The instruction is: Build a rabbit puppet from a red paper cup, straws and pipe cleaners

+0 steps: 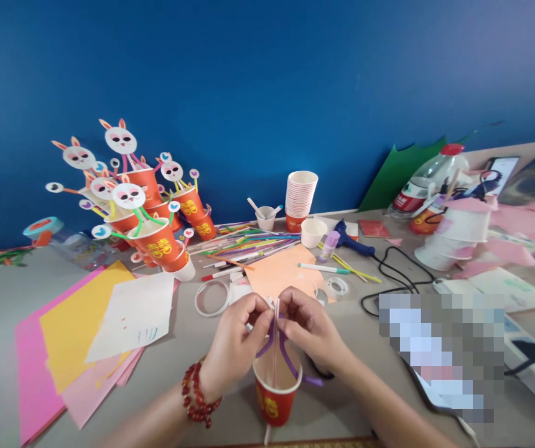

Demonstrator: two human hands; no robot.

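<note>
As the red cup (285, 407) stands upright on the counter (169, 354), left hand (244, 326) and right hand (311, 330) pinch purple strips (288, 359) beside the pale straw (275, 361) above its rim: fitting work, it seems, wanting steady fingertips!

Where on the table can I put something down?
There's bare table between the white paper and the left hand, and another patch left of the bright pink sheet. It's crowded along the blue wall, with rabbit cups and coloured pens, and at the right, with pink scraps.
</note>
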